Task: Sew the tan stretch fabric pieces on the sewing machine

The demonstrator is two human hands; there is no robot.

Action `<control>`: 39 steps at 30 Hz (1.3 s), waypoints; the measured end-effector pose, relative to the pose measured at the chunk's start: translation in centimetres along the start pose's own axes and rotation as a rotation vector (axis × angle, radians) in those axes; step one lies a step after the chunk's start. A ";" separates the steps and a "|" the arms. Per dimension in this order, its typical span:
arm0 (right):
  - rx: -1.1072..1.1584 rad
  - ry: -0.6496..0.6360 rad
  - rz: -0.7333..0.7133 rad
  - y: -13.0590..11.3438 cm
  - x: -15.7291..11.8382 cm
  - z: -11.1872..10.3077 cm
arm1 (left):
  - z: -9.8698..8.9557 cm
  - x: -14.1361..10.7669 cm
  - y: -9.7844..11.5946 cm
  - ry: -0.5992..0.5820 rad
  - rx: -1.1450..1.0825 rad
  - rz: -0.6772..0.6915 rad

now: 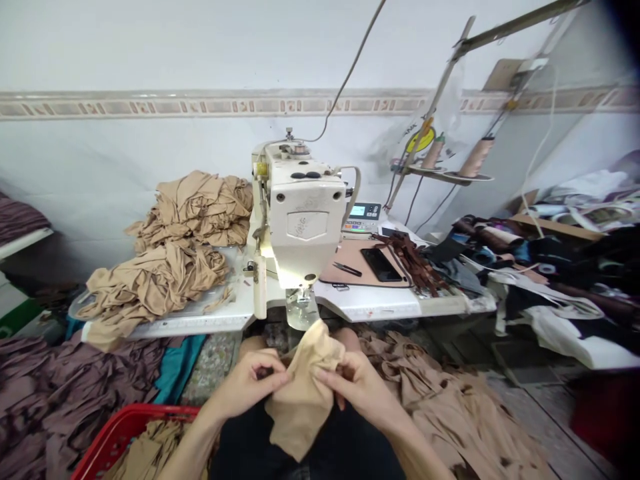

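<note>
A small piece of tan fabric (301, 407) hangs between my two hands, over my lap. My left hand (255, 381) pinches its left edge between thumb and fingers. On the other side, my right hand (357, 383) grips the fabric's right edge, the thumb lying on top. The cloth's upper tip reaches up to the front of the metal sewing arm (301, 310), below the head of the white sewing machine (306, 220). Whether the tip touches the metal cannot be made out.
Tan fabric piles (155, 280) lie left of the machine. Black snips (347, 269) and a phone (381, 265) rest on the right. A red basket (117, 427) stands lower left; more tan cloth (450, 407) is heaped lower right. Thread cones (477, 158) stand on a rack.
</note>
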State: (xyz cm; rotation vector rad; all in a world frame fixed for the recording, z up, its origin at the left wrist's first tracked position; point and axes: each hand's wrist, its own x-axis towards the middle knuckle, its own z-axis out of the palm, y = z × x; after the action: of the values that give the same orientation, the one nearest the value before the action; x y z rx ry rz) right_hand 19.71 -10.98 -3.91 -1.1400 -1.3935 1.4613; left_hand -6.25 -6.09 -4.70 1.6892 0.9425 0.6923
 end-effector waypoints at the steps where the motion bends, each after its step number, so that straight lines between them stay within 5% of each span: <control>1: -0.057 -0.049 0.010 -0.4 -0.6 -0.7 | 0.2 0.0 0.3 -0.037 0.019 0.019; 5: -0.364 -0.168 -0.031 -1.5 -1.9 -1.6 | 2.0 0.3 1.1 -0.022 -0.029 0.022; 10: -0.479 -0.364 -0.020 -1.0 -1.7 -2.1 | 5.7 0.3 1.3 -0.375 -0.044 -0.095; 12: -0.500 -0.350 0.009 -0.5 -1.6 -2.7 | 6.3 0.1 1.0 -0.419 -0.047 -0.136; 22: -0.069 0.101 0.057 1.2 -1.2 -1.9 | 3.8 -1.3 -0.5 -0.027 -0.247 -0.099; 27: -0.170 0.208 -0.016 0.0 -1.2 -1.0 | 2.8 -1.2 0.3 0.039 -0.103 0.033; 31: -0.435 0.301 -0.270 -2.0 -1.9 -0.4 | 2.3 -0.9 0.8 0.125 0.172 0.196; 34: -0.512 0.356 -0.416 -3.4 -1.8 -0.1 | 2.1 -0.3 1.4 0.190 0.177 0.261; 39: -0.373 0.483 -0.342 -3.9 0.1 -0.5 | 1.8 1.4 3.1 0.240 0.014 0.183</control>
State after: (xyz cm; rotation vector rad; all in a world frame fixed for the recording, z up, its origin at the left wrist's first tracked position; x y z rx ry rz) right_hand 20.06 -10.49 -0.01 -1.2964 -1.4473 0.6438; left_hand -3.26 -6.28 -2.26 1.7452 0.9661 1.0302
